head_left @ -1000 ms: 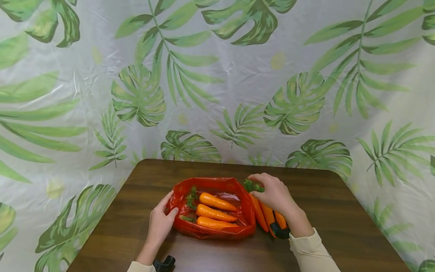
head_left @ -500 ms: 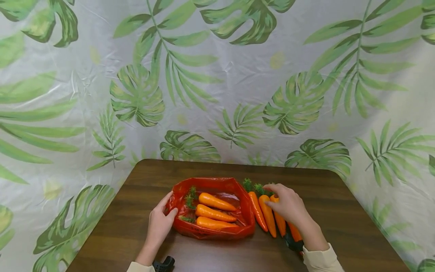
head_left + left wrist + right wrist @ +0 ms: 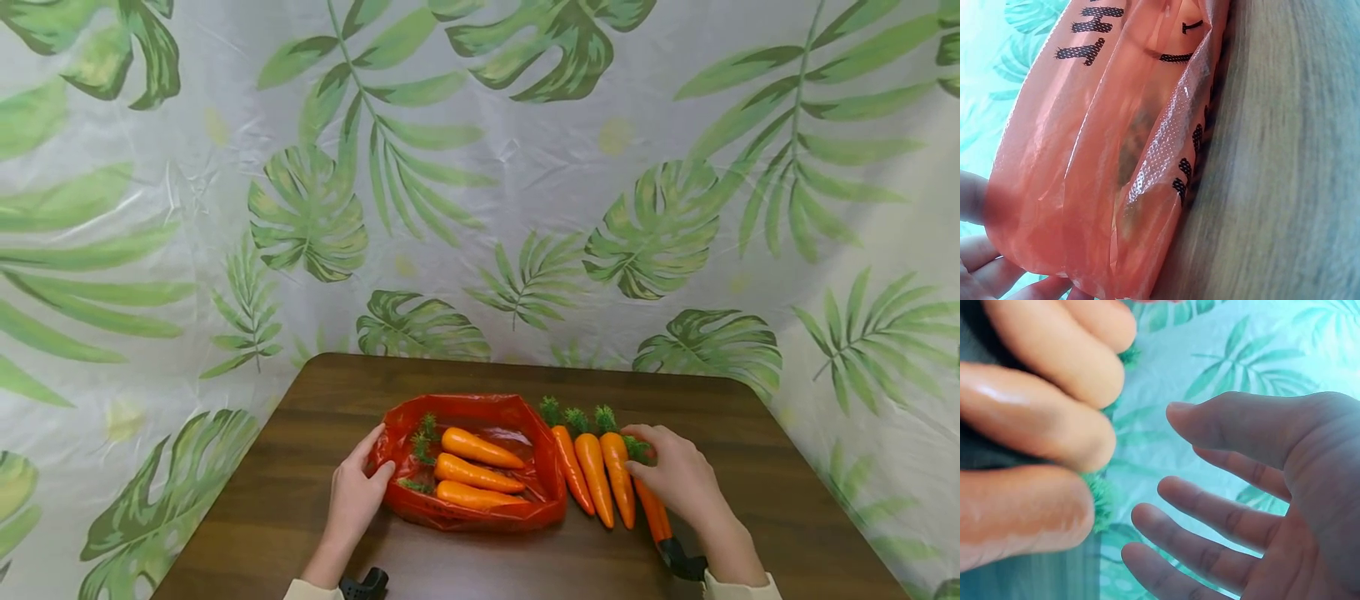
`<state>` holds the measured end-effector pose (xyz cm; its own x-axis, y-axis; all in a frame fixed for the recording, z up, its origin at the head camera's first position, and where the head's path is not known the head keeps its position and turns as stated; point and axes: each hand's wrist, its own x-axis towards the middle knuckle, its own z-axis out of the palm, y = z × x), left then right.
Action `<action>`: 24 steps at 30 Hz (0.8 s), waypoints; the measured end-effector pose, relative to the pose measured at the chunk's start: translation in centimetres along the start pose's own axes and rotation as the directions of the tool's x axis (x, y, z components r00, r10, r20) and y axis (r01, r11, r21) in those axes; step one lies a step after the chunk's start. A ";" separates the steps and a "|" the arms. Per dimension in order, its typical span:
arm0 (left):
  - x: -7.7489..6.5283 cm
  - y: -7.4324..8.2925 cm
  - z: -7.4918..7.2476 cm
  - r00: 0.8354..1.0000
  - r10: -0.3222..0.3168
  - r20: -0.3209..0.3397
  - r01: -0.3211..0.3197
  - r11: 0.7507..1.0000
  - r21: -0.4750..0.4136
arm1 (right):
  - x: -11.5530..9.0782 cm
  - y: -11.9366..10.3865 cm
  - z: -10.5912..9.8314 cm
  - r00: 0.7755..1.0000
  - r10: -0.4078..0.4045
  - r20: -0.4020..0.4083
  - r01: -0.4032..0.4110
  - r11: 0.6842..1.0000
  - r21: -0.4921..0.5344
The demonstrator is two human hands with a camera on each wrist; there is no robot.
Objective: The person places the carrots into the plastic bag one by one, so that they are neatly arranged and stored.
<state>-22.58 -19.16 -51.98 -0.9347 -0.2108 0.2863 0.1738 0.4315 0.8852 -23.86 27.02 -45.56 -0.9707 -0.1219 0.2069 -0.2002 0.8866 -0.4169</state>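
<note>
My left hand (image 3: pixel 356 496) holds the left side of a red plastic bag (image 3: pixel 491 520), which lies with its mouth open toward me. In the left wrist view, fingers (image 3: pixel 997 272) meet the edge of the bag's thin, printed film (image 3: pixel 1041 169). Inside the bag lie three orange carrots (image 3: pixel 480 447) with green tops to the left. My right hand (image 3: pixel 678 475) hovers by the green top of the rightmost loose carrot (image 3: pixel 651 510), partly hiding it. In the right wrist view its fingers are spread, apart from the carrots (image 3: pixel 1016 515), and hold nothing.
Several loose carrots (image 3: pixel 595 479) lie side by side on the right of the bag, green tops away from me. The dark wood table (image 3: pixel 300 417) ends at a leaf-print curtain (image 3: pixel 450 208) behind. A black strap mount (image 3: pixel 365 583) sits at my left wrist.
My right hand has moved right along the row of loose carrots, uncovering their green tops one after another. The left hand and the bag have stayed in place.
</note>
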 end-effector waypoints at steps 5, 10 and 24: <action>-0.1 -0.1 -0.1 1.000 0.001 -0.002 -0.001 1.000 -0.002 | -0.6 1.0 0.3 0.999 0.037 0.012 -0.037 0.999 0.003; 0.0 0.0 -0.1 1.000 0.005 -0.019 -0.005 1.000 0.004 | -0.8 1.9 0.7 0.997 0.060 0.047 -0.060 0.998 -0.013; 0.0 0.2 -0.1 1.000 0.009 -0.015 -0.010 1.000 -0.026 | -0.9 3.8 1.5 0.985 0.110 0.130 -0.106 0.994 -0.038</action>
<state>-22.54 -19.14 -51.74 -0.9283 -0.2199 0.2998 0.1908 0.4102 0.8918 -23.98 29.86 -48.65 -0.9958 -0.0806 0.0430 -0.0911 0.9110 -0.4021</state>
